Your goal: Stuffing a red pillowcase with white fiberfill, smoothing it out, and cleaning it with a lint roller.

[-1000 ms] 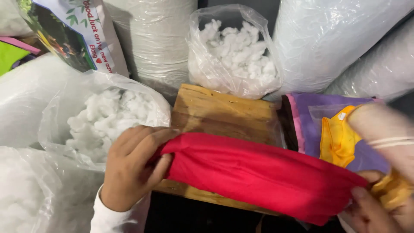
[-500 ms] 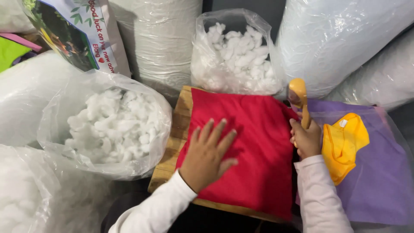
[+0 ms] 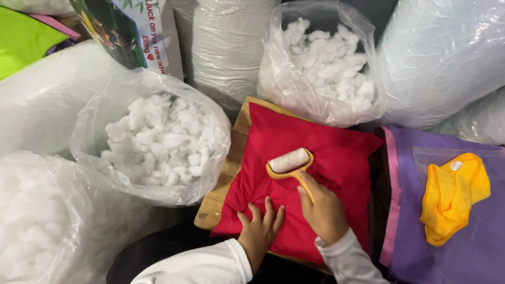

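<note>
The right hand [image 3: 325,210], gripping the yellow lint roller [image 3: 291,164], has lowered it onto the red cushion cover [image 3: 315,142], while the left hand [image 3: 260,226], fingers spread flat, has slid toward its near edge

Wearing long white sleeves, hands bare.
Showing plain white fabric sleeves reaching the wrists of the left hand [image 3: 259,231] and right hand [image 3: 323,213]; no markings showing.
</note>
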